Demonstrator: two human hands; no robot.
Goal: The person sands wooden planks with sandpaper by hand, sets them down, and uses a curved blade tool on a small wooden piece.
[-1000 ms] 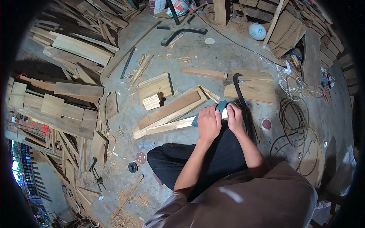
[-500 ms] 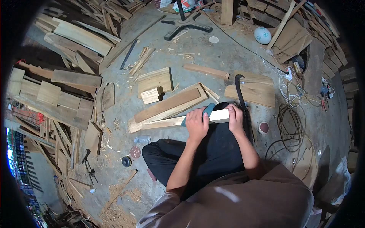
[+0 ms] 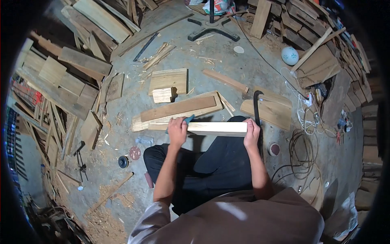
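A pale squared wood piece [image 3: 217, 128] lies crosswise above my lap. My right hand [image 3: 251, 132] is closed around its right end. Farther left along it, my left hand [image 3: 177, 132] is wrapped over a green sheet of sandpaper [image 3: 189, 118], pressing it round the wood; most of the sheet is hidden under the fingers. Just beyond the left hand, a brown wood strip [image 3: 178, 107] rests on a paler board [image 3: 211, 107] on the floor. Behind these, a small wood block [image 3: 162, 95] sits against a square board [image 3: 170, 78].
A black curved bar [image 3: 256, 107] stands by my right knee, near flat boards [image 3: 274, 110]. Coiled cable [image 3: 302, 152] lies to the right. Sanding discs [image 3: 135, 153] and a black round pad [image 3: 123, 162] are left of my leg. Stacked planks [image 3: 83, 63] line the left side.
My left hand has slid leftward along the wood with the sandpaper, baring more of its pale face. The right hand still grips the right end. The whole view has shifted slightly.
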